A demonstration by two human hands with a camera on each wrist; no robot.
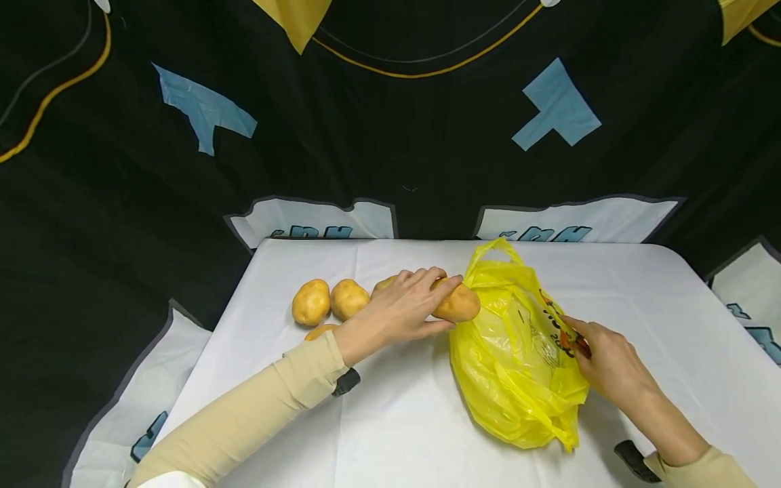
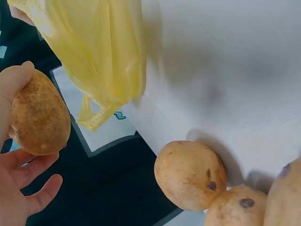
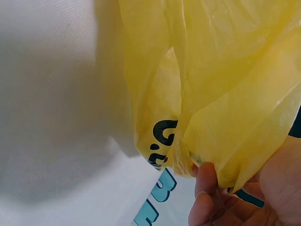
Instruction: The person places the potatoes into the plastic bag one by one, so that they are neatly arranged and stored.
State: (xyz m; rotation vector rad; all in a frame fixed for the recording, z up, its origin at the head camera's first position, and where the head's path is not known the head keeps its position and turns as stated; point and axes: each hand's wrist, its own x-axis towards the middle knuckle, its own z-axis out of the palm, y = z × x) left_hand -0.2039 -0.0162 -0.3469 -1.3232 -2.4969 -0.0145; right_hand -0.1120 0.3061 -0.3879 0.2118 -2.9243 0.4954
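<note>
My left hand [image 1: 410,305] grips a potato [image 1: 459,303] between thumb and fingers, above the table and beside the left side of a yellow plastic bag [image 1: 518,366]. In the left wrist view that potato [image 2: 40,115] looks brown and speckled. With my right hand [image 1: 613,362] I pinch the bag's right edge; the right wrist view shows thumb and fingers [image 3: 206,178] on the thin plastic. The bag stands puffed out, one handle loop up at the back. What it contains cannot be seen.
On the white table [image 1: 390,420], left of the bag, lie several more potatoes, among them one at the far left [image 1: 311,302] and one beside it [image 1: 350,299]. My left forearm partly covers another potato [image 1: 320,331]. A black curtain [image 1: 390,149] hangs behind the table.
</note>
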